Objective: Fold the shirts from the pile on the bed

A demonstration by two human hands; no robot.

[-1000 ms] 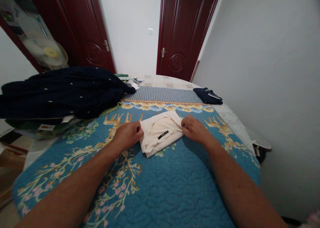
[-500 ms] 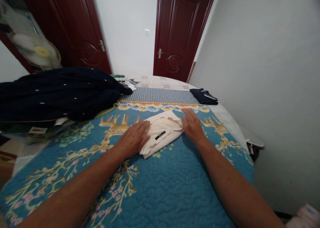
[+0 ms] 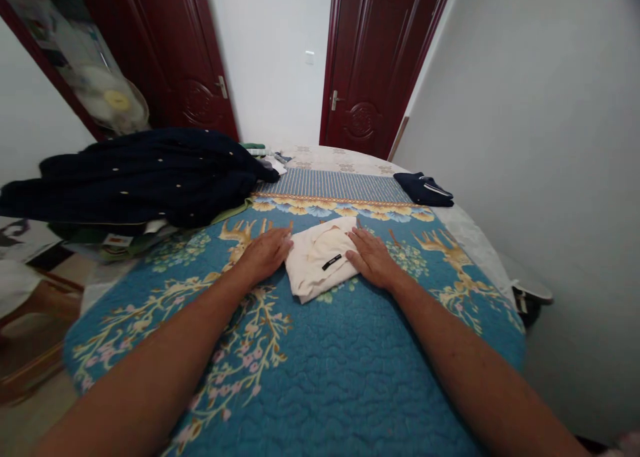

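Observation:
A cream folded shirt (image 3: 315, 267) with a small black neck label lies on the blue quilted cover (image 3: 360, 350) in front of me. My left hand (image 3: 265, 253) rests at the shirt's left edge, its fingers stretched out and their tips touching the fabric. On the opposite side, my right hand (image 3: 373, 257) lies flat over the shirt's right edge, fingers extended. Neither hand grips the cloth. The undersides of both hands are hidden.
A heap of dark navy clothing (image 3: 150, 177) covers the table's left side, with other garments under it. At the far right lies a folded navy garment (image 3: 424, 189). A wooden chair (image 3: 35, 330) stands at the lower left; a white wall rises on the right.
My right hand has come down from beside the shirt onto its right edge. My left hand has shifted outward to the left edge. The camera view has turned slightly left.

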